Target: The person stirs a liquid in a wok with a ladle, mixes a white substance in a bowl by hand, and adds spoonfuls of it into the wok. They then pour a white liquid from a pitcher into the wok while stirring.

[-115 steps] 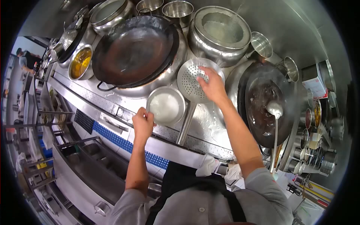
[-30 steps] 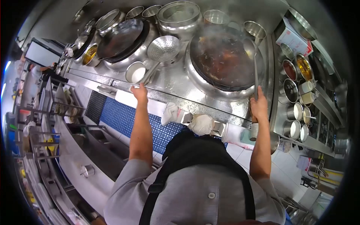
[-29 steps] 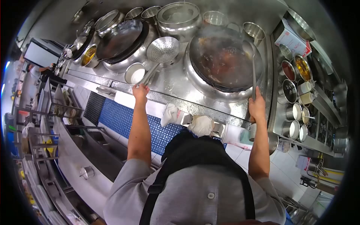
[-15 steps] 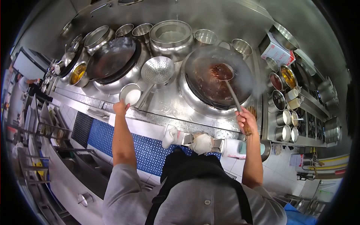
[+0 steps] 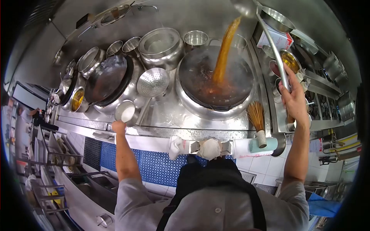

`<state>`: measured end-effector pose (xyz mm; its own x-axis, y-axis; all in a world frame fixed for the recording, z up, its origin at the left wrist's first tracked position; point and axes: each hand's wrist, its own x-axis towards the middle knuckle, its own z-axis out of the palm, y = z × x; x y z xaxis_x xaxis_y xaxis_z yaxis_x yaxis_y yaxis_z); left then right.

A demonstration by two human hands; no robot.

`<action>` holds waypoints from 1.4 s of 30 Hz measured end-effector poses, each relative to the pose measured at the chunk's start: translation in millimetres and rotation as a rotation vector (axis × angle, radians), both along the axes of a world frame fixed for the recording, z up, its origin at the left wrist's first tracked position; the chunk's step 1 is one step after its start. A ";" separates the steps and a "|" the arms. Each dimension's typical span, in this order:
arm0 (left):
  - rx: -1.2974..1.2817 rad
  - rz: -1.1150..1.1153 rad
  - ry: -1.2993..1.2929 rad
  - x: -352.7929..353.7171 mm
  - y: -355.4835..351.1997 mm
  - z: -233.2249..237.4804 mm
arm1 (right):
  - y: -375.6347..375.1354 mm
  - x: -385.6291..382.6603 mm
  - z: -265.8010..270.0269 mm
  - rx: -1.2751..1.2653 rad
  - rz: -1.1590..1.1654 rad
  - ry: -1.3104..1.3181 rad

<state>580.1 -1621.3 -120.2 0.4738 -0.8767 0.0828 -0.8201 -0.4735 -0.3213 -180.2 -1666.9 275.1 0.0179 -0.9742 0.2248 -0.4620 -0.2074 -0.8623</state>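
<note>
My right hand is raised at the right, fingers wrapped round the handle of a long metal ladle. The ladle's bowl is high up at the top edge, partly cut off and blurred. From it a thick orange-brown stream of liquid falls into a steaming dark wok with reddish-brown sauce. My left hand grips the near side of a small metal pot with white contents, over the steel counter. Beside it lies a perforated strainer.
A second dark wok stands at left, with a lidded steel pot behind. A bamboo brush leans at the counter's right front. Oil and seasoning pots, including one with yellow oil, stand at right. A person is far left.
My right hand has swung up and right, lifting the ladle out of the wok; liquid now pours from it. My left hand still holds the small pot. The brush is now fully uncovered.
</note>
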 end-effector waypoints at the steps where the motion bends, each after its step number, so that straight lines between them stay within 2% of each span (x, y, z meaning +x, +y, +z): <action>1: -0.028 0.058 0.005 13.0 0.2 -0.5 | -4.2 -0.2 -7.7 -0.041 -0.017 -0.014; 3: -0.011 0.057 -0.029 14.6 7.8 40.4 | -13.5 2.7 -40.8 -0.101 -0.033 -0.038; 4: -0.018 0.109 0.029 35.3 4.4 42.0 | -18.4 5.8 -61.2 -0.098 -0.029 -0.100; 5: -0.176 0.142 0.154 54.6 7.0 45.2 | -20.4 6.5 -80.0 0.004 -0.012 -0.094; 6: -0.708 0.418 0.635 49.0 2.6 63.0 | -25.6 4.9 -98.3 0.094 0.008 -0.087; 7: -0.732 0.312 0.612 39.3 7.0 89.0 | -37.2 1.4 -125.2 0.125 0.013 -0.103; 8: -0.766 0.289 0.695 23.3 10.5 116.5 | -50.8 -4.6 -160.3 0.155 0.014 -0.121; 9: -0.795 0.262 0.779 2.7 13.1 143.1 | -68.8 -13.3 -208.3 0.137 0.022 0.008; 11: -0.837 0.252 0.951 -48.4 18.3 190.5 | -82.0 -13.3 -260.1 0.195 0.032 0.055; 12: -0.839 0.251 1.046 -64.3 17.6 197.6 | -77.7 -0.5 -267.7 0.271 0.037 -0.028; 13: -0.837 0.257 1.139 -76.3 18.2 200.8 | -63.2 18.6 -248.2 0.383 0.025 -0.106; 14: -0.840 0.261 1.228 -88.9 21.9 201.3 | -61.2 22.6 -267.1 0.402 0.088 -0.274; 16: -0.790 0.272 1.249 -124.6 23.3 198.7 | -46.2 30.4 -254.2 0.603 0.145 -0.460; 18: -0.750 0.308 1.223 -150.9 16.3 176.1 | -32.2 19.7 -252.2 0.747 0.168 -0.808; 19: -0.758 0.255 1.269 -159.7 14.1 155.4 | -25.9 11.2 -251.2 0.817 0.177 -0.983; 20: -0.776 0.290 1.321 -182.8 11.0 148.1 | -21.0 -1.3 -244.9 0.839 0.180 -0.983; 21: -0.767 0.299 1.285 -192.0 5.8 126.2 | -17.0 -16.1 -233.6 0.861 0.182 -0.981; 22: -0.803 0.291 1.355 -204.5 2.7 108.6 | -14.6 -25.0 -222.0 0.885 0.183 -0.976; 25: -0.855 0.378 1.518 -248.2 -4.5 84.0 | -9.5 -33.5 -197.5 0.744 0.221 -0.319; 28: -0.887 0.438 1.566 -273.7 -9.4 59.9 | -20.2 -8.1 -226.2 0.258 0.105 0.232; 31: -0.921 0.499 1.555 -283.4 -18.9 30.8 | -44.5 14.7 -265.6 0.452 0.103 -0.156; 33: -0.882 0.500 1.569 -283.7 -19.0 16.6 | -45.4 21.4 -264.7 0.681 0.142 -0.591; 34: -0.993 0.522 1.632 -288.3 -20.5 8.3 | -43.8 15.7 -267.9 0.784 0.168 -0.785; 36: -0.936 0.543 1.763 -290.8 -14.9 7.3 | -35.9 -8.6 -256.2 0.836 0.252 -0.914; 37: -0.818 0.543 1.791 -285.6 -8.7 7.6 | -31.5 -19.5 -246.3 0.857 0.224 -0.908; 38: -0.722 0.409 1.306 -292.4 -8.0 17.6 | -20.4 -21.5 -216.1 0.851 0.151 -0.791; 39: -0.606 0.394 0.772 -299.3 -7.5 27.6 | -16.0 -29.6 -205.9 0.821 0.203 -0.640; 40: -0.716 0.379 0.708 -309.9 -10.0 50.9 | -16.4 -36.6 -202.0 0.772 0.254 -0.492; 42: -0.755 0.104 0.972 -291.2 -22.7 46.7 | -11.6 -25.0 -198.9 0.592 0.185 -0.070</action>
